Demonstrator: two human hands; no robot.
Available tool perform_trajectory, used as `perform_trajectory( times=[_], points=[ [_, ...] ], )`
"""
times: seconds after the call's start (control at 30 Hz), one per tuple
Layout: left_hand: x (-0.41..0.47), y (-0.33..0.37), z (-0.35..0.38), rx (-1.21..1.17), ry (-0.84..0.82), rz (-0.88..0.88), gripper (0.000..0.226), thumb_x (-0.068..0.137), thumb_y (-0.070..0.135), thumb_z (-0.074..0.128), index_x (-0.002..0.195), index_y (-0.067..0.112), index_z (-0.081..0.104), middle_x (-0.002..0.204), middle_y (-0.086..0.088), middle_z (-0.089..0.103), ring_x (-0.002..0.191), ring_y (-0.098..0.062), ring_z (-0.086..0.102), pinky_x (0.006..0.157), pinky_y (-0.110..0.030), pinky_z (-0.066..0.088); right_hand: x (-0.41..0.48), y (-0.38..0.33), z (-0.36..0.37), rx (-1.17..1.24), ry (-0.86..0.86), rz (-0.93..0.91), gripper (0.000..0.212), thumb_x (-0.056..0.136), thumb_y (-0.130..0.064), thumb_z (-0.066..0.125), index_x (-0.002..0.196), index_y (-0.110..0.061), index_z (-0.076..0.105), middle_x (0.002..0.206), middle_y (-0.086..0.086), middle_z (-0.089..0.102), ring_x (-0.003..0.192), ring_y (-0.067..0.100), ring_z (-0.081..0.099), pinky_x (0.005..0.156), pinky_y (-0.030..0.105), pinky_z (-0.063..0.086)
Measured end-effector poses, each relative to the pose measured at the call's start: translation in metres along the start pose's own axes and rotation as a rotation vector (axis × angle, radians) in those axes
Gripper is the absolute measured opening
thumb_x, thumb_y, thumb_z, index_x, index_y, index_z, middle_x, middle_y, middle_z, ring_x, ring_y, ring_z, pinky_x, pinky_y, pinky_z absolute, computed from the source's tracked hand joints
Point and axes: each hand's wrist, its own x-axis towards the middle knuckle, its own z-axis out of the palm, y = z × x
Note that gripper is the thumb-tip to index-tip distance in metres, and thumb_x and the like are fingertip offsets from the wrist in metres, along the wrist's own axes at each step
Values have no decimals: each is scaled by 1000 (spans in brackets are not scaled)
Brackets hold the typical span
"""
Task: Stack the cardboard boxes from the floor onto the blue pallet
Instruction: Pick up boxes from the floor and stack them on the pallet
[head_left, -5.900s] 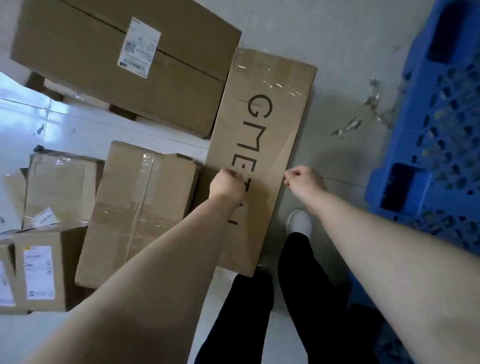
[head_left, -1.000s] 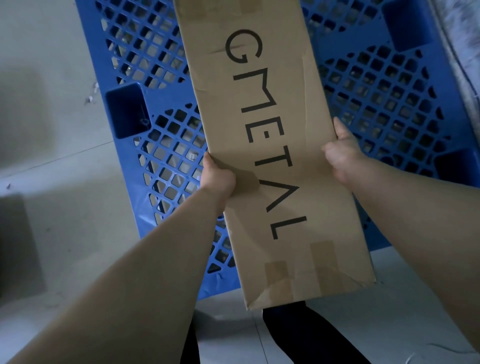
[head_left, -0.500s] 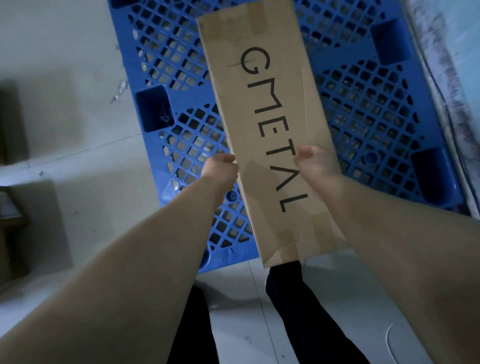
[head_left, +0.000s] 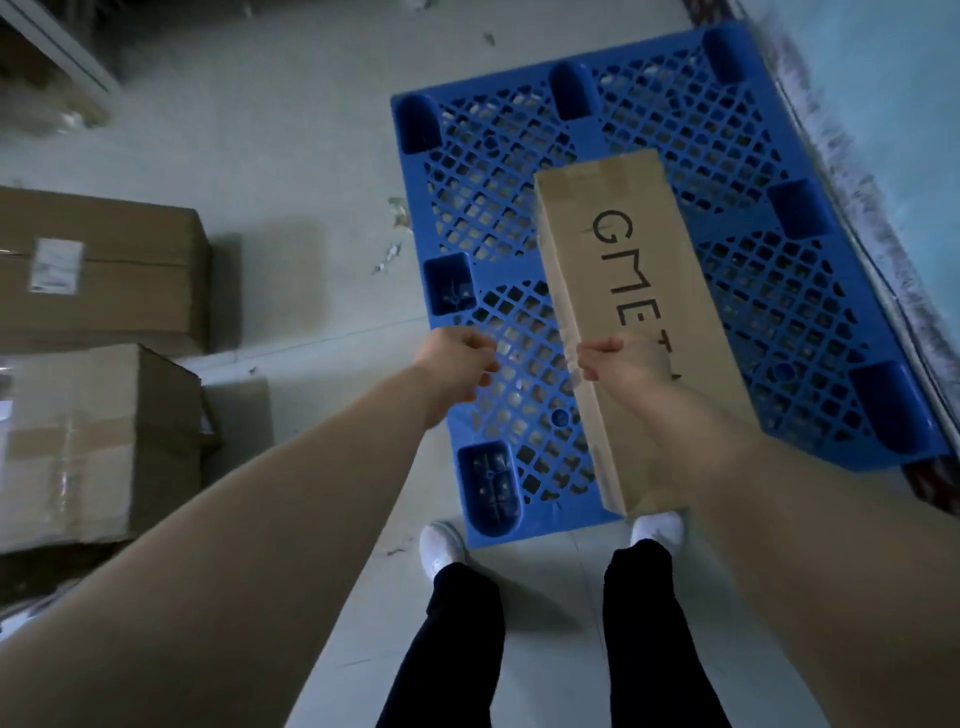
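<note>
The long flat cardboard box (head_left: 644, 270), printed "GMETAL", lies lengthwise on the blue pallet (head_left: 769, 322), its near end reaching the pallet's front edge. My right hand (head_left: 621, 358) is on the box's left edge at mid-length with curled fingers; I cannot see whether it grips the box. My left hand (head_left: 457, 358) hovers over the pallet's grid to the left of the box, fingers loosely curled, holding nothing. Part of the lettering is hidden by my right hand and forearm.
Two large cardboard boxes stand on the floor at the left, one with a white label (head_left: 98, 265) and a taped one (head_left: 88, 441) nearer me. A light blue wall (head_left: 893, 104) runs along the pallet's right side. My feet stand at the pallet's front edge.
The box went from held in both hands over the pallet to lying on it. My left hand has let go and moved left. The view has pulled back.
</note>
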Motion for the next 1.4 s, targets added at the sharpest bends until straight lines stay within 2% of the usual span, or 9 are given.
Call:
perform_trajectory(
  times=[0.13, 0.2, 0.37, 0.5, 0.73, 0.93, 1.13, 1.23, 1.4],
  points=[
    [-39, -33, -64, 1, 83, -9, 17, 98, 11, 49, 107, 10, 64, 99, -8, 66, 77, -16, 59, 61, -25, 47, -51, -31, 43, -63, -69, -40, 18, 95, -17, 55, 102, -18, 71, 98, 0, 69, 95, 25, 67, 87, 40, 55],
    [-60, -54, -93, -19, 136, -21, 19, 97, 10, 49, 108, 10, 64, 100, -8, 67, 76, -16, 59, 63, -26, 48, -75, -42, 64, -129, -127, -74, 18, 95, -18, 53, 100, -22, 70, 108, 0, 69, 98, 23, 66, 91, 40, 53],
    [-121, -101, -127, -59, 279, -61, 21, 98, 11, 47, 110, 10, 64, 98, -7, 66, 71, -13, 58, 61, -25, 47, -124, -52, 100, -327, -276, -154, 17, 95, -16, 54, 98, -22, 70, 106, 0, 69, 95, 21, 65, 74, 28, 50],
    [-179, -141, -138, -113, 341, -111, 19, 98, 11, 46, 103, 9, 64, 98, -10, 66, 75, -20, 58, 58, -25, 44, -165, -65, 128, -373, -355, -208, 16, 89, -10, 60, 80, -22, 67, 90, 1, 70, 89, 20, 69, 88, 33, 55],
    [-232, -189, -189, -228, 458, -146, 13, 98, 13, 47, 93, 14, 60, 96, -9, 66, 77, -21, 58, 61, -29, 46, -215, -95, 190, -399, -420, -269, 16, 85, -2, 62, 80, -15, 70, 85, 7, 70, 78, 22, 66, 84, 34, 55],
    [-235, -239, -275, -278, 536, -180, 14, 95, 15, 51, 96, 13, 64, 88, -9, 65, 78, -24, 59, 63, -32, 49, -243, -147, 279, -386, -427, -335, 23, 84, -8, 61, 67, -23, 67, 76, 0, 70, 76, 18, 68, 55, 21, 42],
    [-224, -299, -376, -321, 537, -236, 14, 94, 17, 52, 87, 18, 64, 100, -9, 68, 93, -29, 68, 71, -34, 53, -265, -186, 387, -333, -442, -293, 22, 81, -12, 59, 63, -22, 67, 73, -5, 72, 82, 21, 72, 80, 32, 55],
    [-218, -324, -424, -315, 551, -267, 17, 95, 15, 52, 106, 12, 65, 104, -11, 67, 99, -30, 66, 72, -34, 53, -274, -204, 432, -319, -442, -289, 24, 84, -11, 57, 66, -22, 67, 75, -4, 72, 81, 19, 72, 84, 31, 57],
    [-207, -357, -468, -311, 518, -332, 19, 95, 15, 52, 109, 9, 64, 104, -11, 66, 92, -27, 64, 60, -29, 53, -280, -219, 481, -346, -448, -246, 22, 87, -12, 54, 72, -22, 68, 77, -4, 72, 77, 15, 70, 57, 21, 44]
  ],
)
